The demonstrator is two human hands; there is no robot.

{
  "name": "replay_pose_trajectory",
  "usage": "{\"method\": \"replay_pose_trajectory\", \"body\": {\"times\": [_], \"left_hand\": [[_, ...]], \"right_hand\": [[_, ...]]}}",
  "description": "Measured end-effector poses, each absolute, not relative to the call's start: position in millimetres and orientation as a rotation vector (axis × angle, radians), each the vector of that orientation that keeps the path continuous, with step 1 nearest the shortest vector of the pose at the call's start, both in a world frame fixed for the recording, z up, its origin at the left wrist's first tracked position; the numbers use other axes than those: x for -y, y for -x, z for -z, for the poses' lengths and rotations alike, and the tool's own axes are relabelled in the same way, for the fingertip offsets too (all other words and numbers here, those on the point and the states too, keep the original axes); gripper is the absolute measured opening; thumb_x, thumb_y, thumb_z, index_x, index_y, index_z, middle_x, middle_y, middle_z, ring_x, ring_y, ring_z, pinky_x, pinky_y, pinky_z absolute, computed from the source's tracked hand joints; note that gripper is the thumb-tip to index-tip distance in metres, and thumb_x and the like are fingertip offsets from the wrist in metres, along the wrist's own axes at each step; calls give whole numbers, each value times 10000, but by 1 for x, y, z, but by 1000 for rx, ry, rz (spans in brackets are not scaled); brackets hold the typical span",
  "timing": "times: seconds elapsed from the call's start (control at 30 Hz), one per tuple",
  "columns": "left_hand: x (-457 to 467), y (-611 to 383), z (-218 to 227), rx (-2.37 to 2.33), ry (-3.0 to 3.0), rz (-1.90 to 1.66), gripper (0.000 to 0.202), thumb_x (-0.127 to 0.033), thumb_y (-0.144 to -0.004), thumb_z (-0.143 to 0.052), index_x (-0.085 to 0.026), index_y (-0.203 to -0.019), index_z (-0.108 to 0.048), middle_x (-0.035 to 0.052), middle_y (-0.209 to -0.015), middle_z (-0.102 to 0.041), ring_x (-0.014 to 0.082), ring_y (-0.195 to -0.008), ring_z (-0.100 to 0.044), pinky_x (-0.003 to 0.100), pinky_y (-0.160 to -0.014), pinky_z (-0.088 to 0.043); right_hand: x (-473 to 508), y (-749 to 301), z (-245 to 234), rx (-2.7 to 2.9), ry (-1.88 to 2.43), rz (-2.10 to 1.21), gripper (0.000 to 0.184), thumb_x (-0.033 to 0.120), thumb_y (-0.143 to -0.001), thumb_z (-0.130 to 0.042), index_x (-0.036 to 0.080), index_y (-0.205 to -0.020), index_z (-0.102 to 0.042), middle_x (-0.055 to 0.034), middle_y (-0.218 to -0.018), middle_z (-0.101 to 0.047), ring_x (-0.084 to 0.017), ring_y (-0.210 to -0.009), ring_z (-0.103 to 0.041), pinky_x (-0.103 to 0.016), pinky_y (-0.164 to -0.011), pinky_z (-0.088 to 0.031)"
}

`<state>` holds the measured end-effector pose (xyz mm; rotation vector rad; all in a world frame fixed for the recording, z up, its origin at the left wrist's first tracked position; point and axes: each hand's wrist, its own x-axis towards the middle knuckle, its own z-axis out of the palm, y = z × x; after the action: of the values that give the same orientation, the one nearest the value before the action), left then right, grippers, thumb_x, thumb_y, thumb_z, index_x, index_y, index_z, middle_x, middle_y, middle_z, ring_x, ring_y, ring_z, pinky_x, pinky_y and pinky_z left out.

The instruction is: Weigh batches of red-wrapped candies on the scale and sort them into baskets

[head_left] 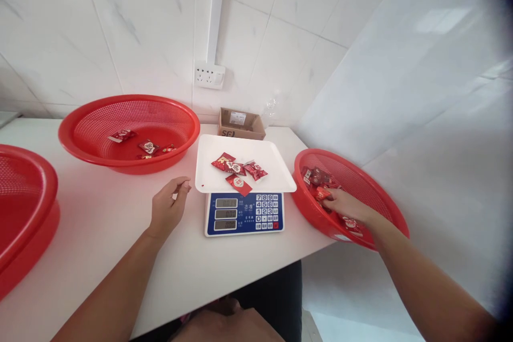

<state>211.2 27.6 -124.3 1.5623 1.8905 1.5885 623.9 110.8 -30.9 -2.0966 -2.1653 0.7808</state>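
Observation:
My right hand (349,205) reaches into the red plastic basket (390,214) on the right, its fingers closed on a small red packet (322,193). More red and dark red packets lie around that hand in the basket. My left hand (170,206) hovers over the table just left of the scale, fingers curled and thumb near the index finger, with nothing visible in them. On the white tray (276,168) of the digital scale (244,215), several small red printed packets (239,184) lie in a loose, overlapping cluster. The scale's displays show digits too faint to read surely.
Another red basket (176,117) at the back left holds several packets. A third red basket (40,171) is cut off by the left edge. Behind the scale stands a small open cardboard box (242,123). A wall socket (209,76) and tiled wall close off the back.

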Motion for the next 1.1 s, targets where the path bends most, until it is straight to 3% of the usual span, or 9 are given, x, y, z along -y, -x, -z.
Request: {"method": "replay_pose_trajectory", "body": {"times": [0.1,0.27,0.33,0.43,0.57,0.8,0.93,1.1], "left_hand": [[-27,-211,124,-1888,-1560,-1596,264,-382,-854,-466,-196,-946,-630,15,-790,-703,131,-750,-671,238,-704,-520],[-27,-212,123,-1898,-1568,-1590,259,-380,-854,-467,-199,-939,-632,12,-789,-704,129,-740,-667,237,-709,-520],[-27,-212,122,-1901,-1564,-1587,258,-383,-853,-468,-201,-937,-631,12,-790,-705,132,-742,-668,240,-707,-521],[-28,-212,123,-1896,-1562,-1588,264,-386,-855,-466,-201,-946,-630,15,-796,-705,135,-751,-668,246,-725,-522],[-28,-212,123,-1895,-1554,-1584,264,-387,-855,-465,-204,-951,-629,17,-798,-705,139,-756,-669,252,-732,-522],[-27,-211,120,-1904,-1570,-1600,268,-391,-847,-459,-199,-929,-628,16,-778,-701,133,-723,-662,240,-691,-521],[-26,-211,119,-1903,-1550,-1592,280,-400,-844,-460,-196,-935,-628,24,-786,-704,140,-733,-667,246,-684,-523],[-26,-212,120,-1874,-1553,-1597,285,-414,-847,-462,-200,-931,-630,27,-807,-706,142,-742,-667,254,-715,-528]], "right_hand": [[-115,-631,29,2073,2168,-802,278,220,-763,-474,178,-959,-666,-71,-933,-713,-218,-799,-664,-296,-702,-501],[-116,-635,16,1987,2332,-399,358,198,-777,-452,174,-1087,-631,-103,-1003,-693,-254,-846,-644,-332,-700,-471],[-112,-626,6,1929,2268,-215,380,213,-799,-438,169,-1134,-613,-126,-1042,-683,-275,-910,-630,-348,-735,-462],[-101,-597,-6,1881,2024,-137,397,242,-822,-424,207,-1177,-597,-90,-1111,-670,-254,-1000,-612,-341,-820,-461],[-89,-541,-2,2023,1679,-203,362,272,-846,-432,236,-1157,-614,-49,-1111,-680,-217,-996,-630,-328,-843,-484],[-93,-460,35,2457,1304,153,338,197,-904,-388,209,-1149,-619,-71,-998,-710,-229,-889,-648,-370,-781,-494],[-96,-448,44,2601,1232,255,281,165,-902,-421,179,-1067,-647,-96,-967,-706,-239,-874,-636,-382,-766,-486],[-92,-467,43,2580,1075,129,243,184,-901,-444,219,-981,-671,-63,-1012,-694,-209,-925,-617,-376,-812,-490]]}}
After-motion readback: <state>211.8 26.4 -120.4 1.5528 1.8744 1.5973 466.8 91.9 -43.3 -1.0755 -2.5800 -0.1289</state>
